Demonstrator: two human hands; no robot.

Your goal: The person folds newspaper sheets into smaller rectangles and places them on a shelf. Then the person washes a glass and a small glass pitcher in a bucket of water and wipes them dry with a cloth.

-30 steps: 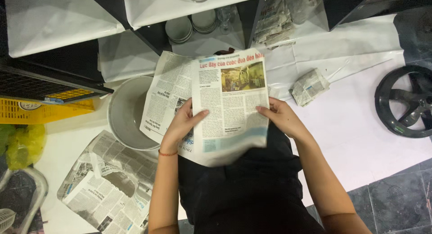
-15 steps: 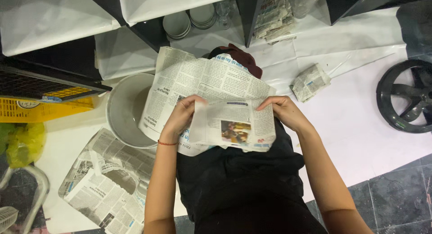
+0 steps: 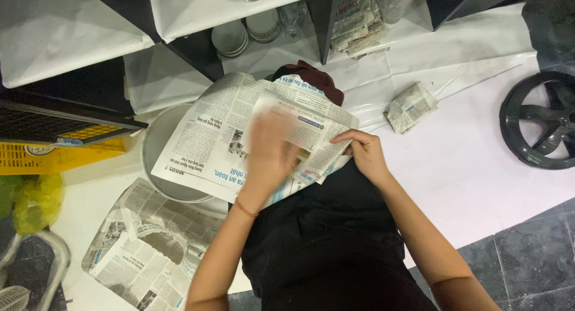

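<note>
Newspaper sheet (image 3: 221, 140) lies spread across the person's lap, its left part overhanging a grey round basin (image 3: 157, 152). Right hand (image 3: 366, 155) pinches the sheet's folded right edge. Left hand (image 3: 269, 155) rests on the paper, blurred; its grasp cannot be determined. A wrapped newspaper bundle (image 3: 410, 106) lies well apart to the right.

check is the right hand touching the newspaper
Touching. The head view shows the right hand with its fingers pressed on the folded edge of the newspaper on the lap.
</note>
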